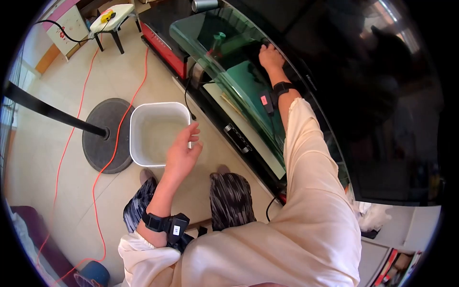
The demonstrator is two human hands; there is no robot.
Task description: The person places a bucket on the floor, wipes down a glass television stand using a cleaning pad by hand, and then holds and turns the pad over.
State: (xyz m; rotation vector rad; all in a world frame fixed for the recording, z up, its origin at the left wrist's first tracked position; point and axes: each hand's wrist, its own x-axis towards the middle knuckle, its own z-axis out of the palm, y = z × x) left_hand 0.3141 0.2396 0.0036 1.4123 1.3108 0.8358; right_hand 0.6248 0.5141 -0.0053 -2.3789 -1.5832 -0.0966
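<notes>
My right hand (271,58) reaches across the glass top of the TV stand (205,36), just below the large black television (373,95). Its fingers are bent around something small and dark at the fingertips, which I cannot make out. Over the floor, my left hand (182,152) hangs at the right rim of a white square bin (135,138). The fingers there are loosely apart and hold nothing. Each forearm wears a black strap with a small device.
Behind the bin, a round black base (98,143) carries a slanting pole (52,112). An orange cord (95,191) runs over the tiled floor. A white-topped stool (112,21) bears a yellow object (108,16). A silver cylinder (204,5) sits at the stand's far end.
</notes>
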